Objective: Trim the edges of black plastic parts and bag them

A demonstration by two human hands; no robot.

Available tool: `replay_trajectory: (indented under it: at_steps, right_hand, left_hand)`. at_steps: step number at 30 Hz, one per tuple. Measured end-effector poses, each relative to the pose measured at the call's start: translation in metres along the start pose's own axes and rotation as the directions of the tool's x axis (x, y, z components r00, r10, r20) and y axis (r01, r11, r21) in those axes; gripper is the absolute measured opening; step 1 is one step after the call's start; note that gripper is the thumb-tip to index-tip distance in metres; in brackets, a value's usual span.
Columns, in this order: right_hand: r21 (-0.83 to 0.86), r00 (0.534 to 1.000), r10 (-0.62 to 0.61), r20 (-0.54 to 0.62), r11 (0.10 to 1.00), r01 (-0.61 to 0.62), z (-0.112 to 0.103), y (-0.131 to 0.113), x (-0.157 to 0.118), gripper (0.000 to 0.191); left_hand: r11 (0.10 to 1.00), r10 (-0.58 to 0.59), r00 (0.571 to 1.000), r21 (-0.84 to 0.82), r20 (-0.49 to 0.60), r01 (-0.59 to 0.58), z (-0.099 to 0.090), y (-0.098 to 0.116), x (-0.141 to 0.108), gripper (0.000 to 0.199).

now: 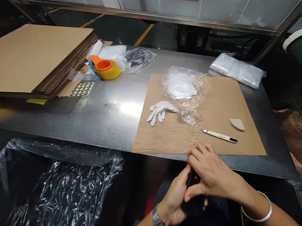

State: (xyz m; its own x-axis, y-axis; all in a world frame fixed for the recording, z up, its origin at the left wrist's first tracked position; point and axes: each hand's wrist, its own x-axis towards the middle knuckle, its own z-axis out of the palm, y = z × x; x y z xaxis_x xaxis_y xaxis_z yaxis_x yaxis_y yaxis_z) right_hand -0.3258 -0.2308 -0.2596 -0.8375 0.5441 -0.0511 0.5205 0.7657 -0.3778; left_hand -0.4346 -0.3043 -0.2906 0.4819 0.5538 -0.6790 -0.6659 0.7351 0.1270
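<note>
Both hands are together over my lap, just in front of the table edge. My left hand (175, 199) wraps round a black object (193, 204) from the left and below. Across the top and right side of the same object lies my right hand (208, 172), its fingers bent over the upper end and its thumb on the front. Much of the object is covered by the hands, and its kind is unclear. Beyond them on a cardboard sheet (171, 140) are a craft knife (219, 135), a beige wedge-shaped pad (237, 124), a white glove (160, 111) and a clear bag (182, 86) with white contents.
Stacked cardboard (28, 59), an orange and yellow tape dispenser (105, 67), a sticker sheet (81, 89) and a bag of black items (137, 58) occupy the table's left. A white packet (237, 70) lies back right. A plastic-lined bin (67, 199) stands at lower left.
</note>
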Motion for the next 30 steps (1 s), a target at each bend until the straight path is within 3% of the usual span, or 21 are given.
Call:
replay_trajectory:
  at_steps: [4, 10, 13, 15, 18, 20, 21, 24, 25, 27, 30]
  right_hand:
    - [0.006, 0.998, -0.054, -0.008, 0.999, 0.054, 0.005, -0.010, -0.002, 0.077]
    - [0.268, 1.000, 0.012, -0.023, 0.963, -0.005, 0.002, 0.007, -0.004, 0.054]
    - [0.491, 0.997, 0.076, -0.005, 0.869, -0.064, -0.006, 0.028, 0.000, 0.038]
    - [0.637, 0.983, 0.179, 0.041, 0.754, -0.163, -0.007, 0.040, 0.002, 0.028]
    - [0.746, 0.921, 0.387, 0.052, 0.597, -0.293, 0.000, 0.046, -0.001, 0.041]
    - [0.761, 0.876, 0.483, 0.014, 0.563, -0.323, 0.010, 0.038, -0.011, 0.043]
    - [0.753, 0.876, 0.483, 0.007, 0.573, -0.322, 0.017, 0.031, -0.017, 0.046]
    - [0.742, 0.923, 0.381, 0.049, 0.605, -0.289, 0.035, 0.006, -0.035, 0.081]
    - [0.762, 0.933, 0.354, 0.070, 0.584, -0.279, 0.040, -0.002, -0.038, 0.082]
    - [0.811, 0.927, 0.360, 0.106, 0.508, -0.290, 0.045, -0.009, -0.039, 0.071]
    - [0.819, 0.873, 0.474, 0.117, 0.452, -0.355, 0.046, -0.002, -0.031, 0.034]
  left_hand:
    - [0.998, 0.049, 0.999, -0.043, 0.021, -0.048, 0.004, 0.002, -0.003, 0.039]
    - [0.999, 0.009, 1.000, 0.033, 0.024, -0.010, -0.008, 0.001, 0.000, 0.052]
    - [1.000, -0.023, 0.998, 0.006, 0.062, 0.022, -0.012, 0.000, -0.001, 0.056]
    - [1.000, -0.025, 0.996, 0.016, 0.080, 0.024, -0.013, 0.000, -0.002, 0.056]
    - [0.999, 0.025, 0.999, 0.027, 0.045, -0.026, -0.011, 0.002, -0.003, 0.055]
    - [0.994, 0.108, 0.994, 0.016, -0.028, -0.108, -0.009, 0.005, -0.003, 0.051]
    - [0.985, 0.170, 0.983, 0.006, -0.072, -0.170, -0.008, 0.006, -0.002, 0.048]
    - [0.928, 0.363, 0.917, -0.017, -0.167, -0.371, -0.005, 0.007, 0.000, 0.039]
    - [0.908, 0.409, 0.895, -0.019, -0.177, -0.418, -0.004, 0.006, 0.000, 0.037]
    - [0.887, 0.452, 0.876, -0.013, -0.169, -0.461, -0.003, 0.004, 0.001, 0.037]
    - [0.903, 0.426, 0.892, 0.016, -0.152, -0.428, -0.003, -0.003, 0.002, 0.037]
